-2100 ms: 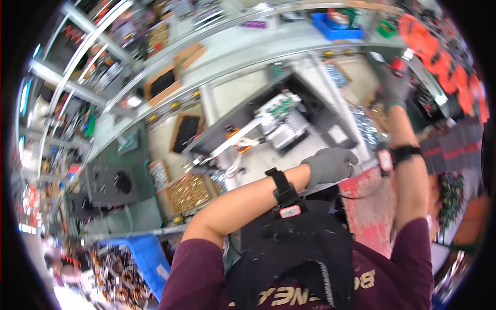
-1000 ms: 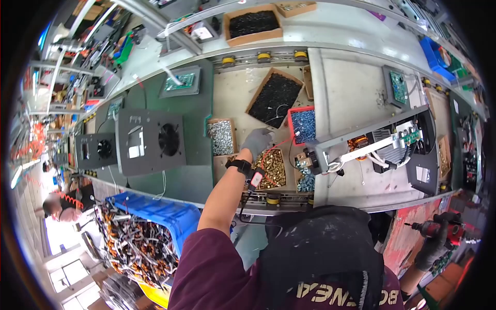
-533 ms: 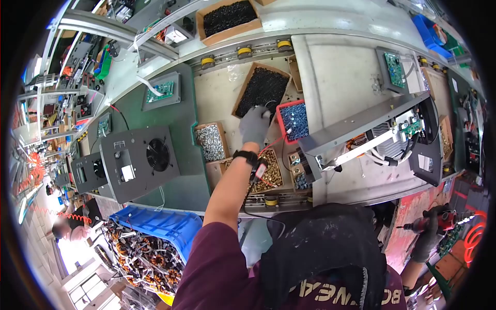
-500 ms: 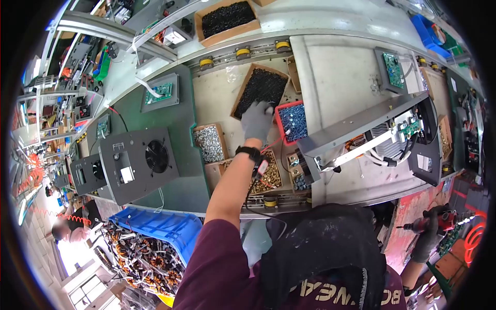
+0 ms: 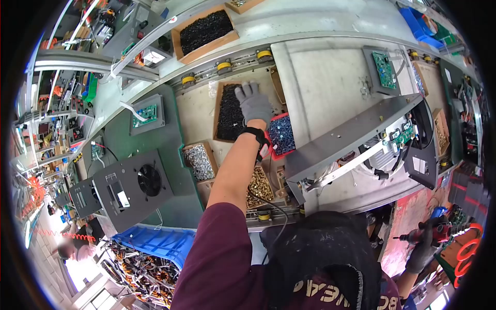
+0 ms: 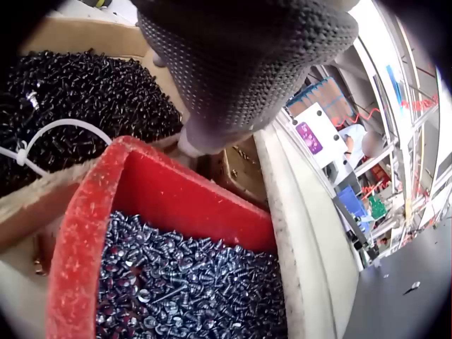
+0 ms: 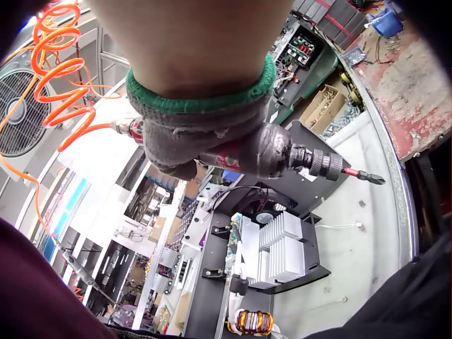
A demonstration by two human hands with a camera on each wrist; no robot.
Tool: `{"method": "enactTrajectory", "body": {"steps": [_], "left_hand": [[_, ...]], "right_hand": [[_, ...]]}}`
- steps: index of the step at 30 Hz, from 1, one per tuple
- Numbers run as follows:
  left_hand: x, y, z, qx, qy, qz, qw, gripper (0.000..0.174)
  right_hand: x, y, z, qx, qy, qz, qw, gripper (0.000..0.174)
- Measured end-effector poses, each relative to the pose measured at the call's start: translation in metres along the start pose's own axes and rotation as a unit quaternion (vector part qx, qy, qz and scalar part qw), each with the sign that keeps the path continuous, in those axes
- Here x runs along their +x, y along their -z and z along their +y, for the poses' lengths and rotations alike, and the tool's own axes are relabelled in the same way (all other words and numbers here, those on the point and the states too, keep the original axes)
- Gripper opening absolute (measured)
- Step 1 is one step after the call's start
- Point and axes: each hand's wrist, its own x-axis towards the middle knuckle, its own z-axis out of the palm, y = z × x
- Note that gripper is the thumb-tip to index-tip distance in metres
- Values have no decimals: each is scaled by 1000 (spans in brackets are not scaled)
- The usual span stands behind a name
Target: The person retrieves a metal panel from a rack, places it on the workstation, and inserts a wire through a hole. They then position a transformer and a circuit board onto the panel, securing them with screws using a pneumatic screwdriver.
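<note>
My gloved left hand is over the right part of a cardboard box of black screws, fingers straight and spread. In the left wrist view the hand reaches past the corner of a red bin of bluish screws, and a white cable tie lies over the black screws. At the lower right, my gloved right hand grips a red air screwdriver. The right wrist view shows its bit pointing away from the hand, with a coiled orange hose behind.
An open grey metal chassis with wiring and a heatsink stands right of the bins. Boxes of silver screws and brass fasteners sit nearer me. Left are a fan case and a blue crate of wired coils.
My left hand has moved from beside the chassis to the black screw box, its fingers now spread. That box appears less slanted. My right hand has lowered the screwdriver to the lower right.
</note>
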Motion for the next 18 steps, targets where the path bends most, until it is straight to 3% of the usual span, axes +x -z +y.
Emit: {"method": "enactTrajectory", "body": {"steps": [1, 2, 9, 15, 17, 18], "left_hand": [[-3, 4, 0, 24, 15, 5, 1000, 39], [-2, 9, 0, 4, 21, -90, 996, 42], [9, 3, 13, -6, 46, -69, 997, 34], [10, 16, 9, -22, -3, -84, 996, 31], [-3, 29, 3, -26, 16, -77, 997, 28], [-12, 30, -4, -72, 47, 3, 996, 24]], "right_hand": [[2, 0, 2, 3, 10, -12, 1000, 36], [6, 0, 2, 5, 19, -27, 999, 37], [16, -12, -2, 45, -1, 2, 999, 36], [22, -4, -2, 61, 26, -28, 997, 45], [21, -18, -23, 82, 85, -30, 993, 48], [22, -23, -32, 96, 101, -52, 989, 50]]}}
